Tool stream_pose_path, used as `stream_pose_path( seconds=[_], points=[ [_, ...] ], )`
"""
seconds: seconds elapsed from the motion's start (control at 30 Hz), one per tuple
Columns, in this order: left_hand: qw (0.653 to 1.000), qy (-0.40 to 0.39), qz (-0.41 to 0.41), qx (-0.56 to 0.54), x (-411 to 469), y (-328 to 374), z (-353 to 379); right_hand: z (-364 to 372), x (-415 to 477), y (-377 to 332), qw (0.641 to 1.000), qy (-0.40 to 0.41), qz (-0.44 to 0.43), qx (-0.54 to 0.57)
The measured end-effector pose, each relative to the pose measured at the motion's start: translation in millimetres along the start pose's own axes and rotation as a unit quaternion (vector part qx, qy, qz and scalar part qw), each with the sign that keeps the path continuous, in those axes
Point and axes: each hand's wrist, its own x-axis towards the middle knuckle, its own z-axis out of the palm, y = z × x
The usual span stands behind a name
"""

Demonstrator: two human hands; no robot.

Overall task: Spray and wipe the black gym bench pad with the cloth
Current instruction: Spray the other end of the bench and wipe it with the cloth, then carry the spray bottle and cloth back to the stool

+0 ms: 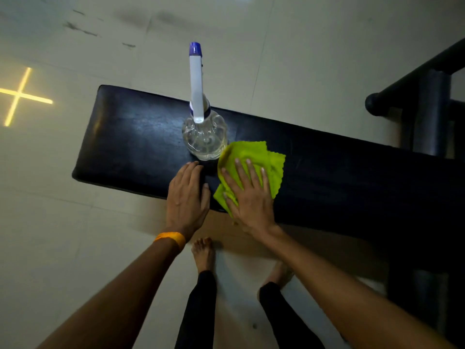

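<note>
A long black gym bench pad [130, 137] runs from left to right across the view. A clear spray bottle [204, 133] with a white and blue nozzle stands upright on it near the middle. Just right of the bottle lies a folded lime-green cloth [261, 157]. My right hand [249, 197] presses flat on the cloth with fingers spread. My left hand [187, 197] rests flat on the pad's near edge beside the bottle, holding nothing. An orange band circles the left wrist.
A dark metal frame with a round bar [412, 84] stands at the right end of the bench. My bare feet [203, 253] are on the pale tiled floor under the near edge. A yellow cross of light [20, 96] marks the floor at left.
</note>
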Motion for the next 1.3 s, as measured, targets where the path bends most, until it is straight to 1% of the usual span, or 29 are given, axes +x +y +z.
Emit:
stream_pose_path(
  seconds=[0.03, 0.07, 0.17, 0.27, 0.37, 0.43, 0.5, 0.53, 0.57, 0.6, 0.67, 0.73, 0.77, 0.8, 0.83, 0.93, 1.0, 1.03, 1.1, 1.13, 1.23, 1.3],
  points=[
    [0.999, 0.009, -0.028, -0.017, 1, 1, -3, -1, -5, 4, 0.999, -0.005, -0.037, 0.017],
    [0.997, 0.023, -0.057, -0.035, 3, 3, -8, -4, -3, 14, 0.998, -0.004, -0.048, 0.033],
    [0.986, 0.061, -0.112, -0.106, 13, 13, -30, -15, 13, 45, 0.999, 0.011, -0.025, 0.026],
    [0.972, 0.078, -0.113, -0.193, 35, 36, -58, -31, 25, 66, 0.998, 0.034, 0.031, 0.036],
    [0.953, 0.103, -0.094, -0.270, 64, 65, -79, -52, 26, 69, 0.995, 0.006, 0.088, 0.050],
    [0.939, 0.114, -0.091, -0.312, 83, 81, -89, -64, 26, 65, 0.984, -0.024, 0.148, 0.094],
    [0.919, 0.125, -0.101, -0.360, 101, 95, -96, -78, 24, 64, 0.966, -0.018, 0.217, 0.139],
    [0.915, 0.128, -0.109, -0.367, 108, 101, -98, -87, 23, 64, 0.953, -0.004, 0.251, 0.171],
    [0.918, 0.131, -0.111, -0.357, 114, 104, -99, -97, 21, 65, 0.936, 0.013, 0.284, 0.209],
    [0.924, 0.127, -0.109, -0.343, 116, 107, -99, -109, 20, 66, 0.911, 0.027, 0.322, 0.256],
    [0.931, 0.116, -0.098, -0.332, 113, 117, -102, -138, 21, 74, 0.845, 0.049, 0.393, 0.359],
    [0.931, 0.107, -0.081, -0.339, 105, 134, -108, -169, 21, 85, 0.765, 0.055, 0.449, 0.460],
    [0.929, 0.104, -0.076, -0.346, 100, 145, -112, -185, 19, 91, 0.729, 0.052, 0.461, 0.503],
    [0.925, 0.101, -0.074, -0.357, 96, 157, -118, -200, 15, 98, 0.708, 0.044, 0.462, 0.533],
    [0.921, 0.097, -0.075, -0.370, 92, 170, -124, -216, 10, 105, 0.700, 0.036, 0.455, 0.548],
    [0.916, 0.075, -0.066, -0.389, 76, 217, -148, -271, -8, 123, 0.725, 0.046, 0.429, 0.537],
    [0.917, 0.055, -0.033, -0.394, 61, 252, -167, -317, -23, 128, 0.741, 0.084, 0.427, 0.512],
    [0.917, 0.043, -0.011, -0.397, 56, 272, -179, -340, -31, 130, 0.755, 0.110, 0.424, 0.488],
    [0.915, 0.027, 0.014, -0.403, 49, 310, -203, -379, -48, 135, 0.799, 0.147, 0.415, 0.411],
    [0.913, 0.025, 0.019, -0.407, 49, 329, -214, -396, -58, 137, 0.806, 0.156, 0.416, 0.390],
    [0.902, 0.016, 0.041, -0.429, 51, 385, -248, -447, -84, 137, 0.796, 0.196, 0.434, 0.374],
    [0.897, 0.011, 0.082, -0.433, 49, 417, -266, -478, -102, 132, 0.786, 0.211, 0.449, 0.368]
  ],
)
